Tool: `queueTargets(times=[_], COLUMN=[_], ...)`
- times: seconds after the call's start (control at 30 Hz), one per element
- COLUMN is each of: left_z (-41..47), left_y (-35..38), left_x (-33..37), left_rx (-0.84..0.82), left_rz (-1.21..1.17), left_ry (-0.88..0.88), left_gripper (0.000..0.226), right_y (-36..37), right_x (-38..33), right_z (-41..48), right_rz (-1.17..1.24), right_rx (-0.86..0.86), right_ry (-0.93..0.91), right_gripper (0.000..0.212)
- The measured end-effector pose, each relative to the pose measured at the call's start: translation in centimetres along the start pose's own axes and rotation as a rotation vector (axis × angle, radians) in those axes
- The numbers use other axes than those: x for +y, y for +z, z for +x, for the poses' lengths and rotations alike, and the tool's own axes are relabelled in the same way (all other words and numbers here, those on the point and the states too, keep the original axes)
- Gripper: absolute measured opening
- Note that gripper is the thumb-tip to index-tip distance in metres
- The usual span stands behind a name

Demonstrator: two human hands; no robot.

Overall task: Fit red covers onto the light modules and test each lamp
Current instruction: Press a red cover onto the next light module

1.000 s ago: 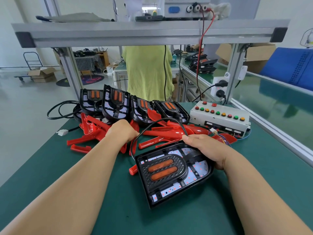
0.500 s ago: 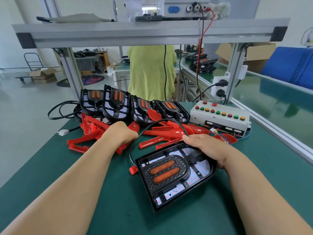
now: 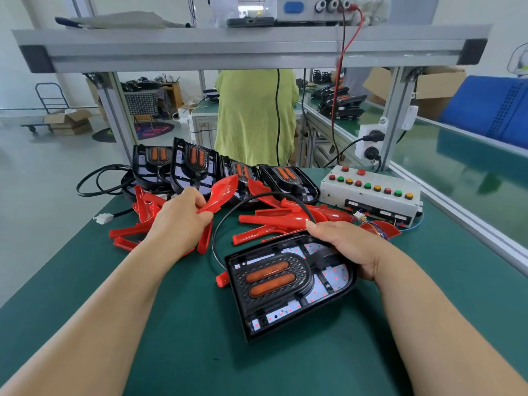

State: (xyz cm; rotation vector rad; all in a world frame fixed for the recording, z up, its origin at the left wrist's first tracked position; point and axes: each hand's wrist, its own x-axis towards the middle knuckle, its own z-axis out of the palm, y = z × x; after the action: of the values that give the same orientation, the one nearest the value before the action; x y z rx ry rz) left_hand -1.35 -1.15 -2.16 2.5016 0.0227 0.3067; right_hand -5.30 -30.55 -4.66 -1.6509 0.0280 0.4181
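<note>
Your two hands are working at the green bench.
Your left hand [image 3: 183, 221] is pinching a red cover [image 3: 220, 194] above the pile; your right hand [image 3: 347, 247] is gripping the light module [image 3: 285, 284] lying flat on the mat [image 3: 171, 324].

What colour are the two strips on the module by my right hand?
Orange strips, set in the module; the head view shows them best.

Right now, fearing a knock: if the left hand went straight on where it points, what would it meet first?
Probably the upright light modules beyond; the left hand holding a red cover points there. Depth unclear.
</note>
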Motion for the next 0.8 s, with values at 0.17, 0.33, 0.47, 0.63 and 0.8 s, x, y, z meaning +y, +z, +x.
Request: queueTargets(times=[0.17,0.33,0.47,0.63,0.8], left_z=[-1.3,-3.4,-5.5,-7.1,-7.5], left_y=[-0.6,-0.5,0.3,1.2,1.8], left_x=[0.8,2.3,3.0,3.6,4.0], left_rx=[-0.039,-0.094,-0.079,-0.027,0.023], left_rz=[-0.096,-0.213,-0.324,-0.329,-0.286], left_ry=[0.094,0.229,0.321,0.416,0.432], left_gripper=[0.013,0.017,0.028,0.024,0.021], right_y=[0.1,0.5,0.7,1.1,1.2], right_x=[-0.2,-0.6,-0.8,-0.7,-0.6], right_z=[-0.3,-0.6,-0.9,-0.4,-0.1], right_rz=[-0.024,0.038,0.183,0.243,0.322], right_rx=[-0.002,0.011,0.004,0.019,0.052], right_ry=[0.0,0.06,0.1,0.042,0.036], right_gripper=[0.048,0.04,0.03,0.036,0.018])
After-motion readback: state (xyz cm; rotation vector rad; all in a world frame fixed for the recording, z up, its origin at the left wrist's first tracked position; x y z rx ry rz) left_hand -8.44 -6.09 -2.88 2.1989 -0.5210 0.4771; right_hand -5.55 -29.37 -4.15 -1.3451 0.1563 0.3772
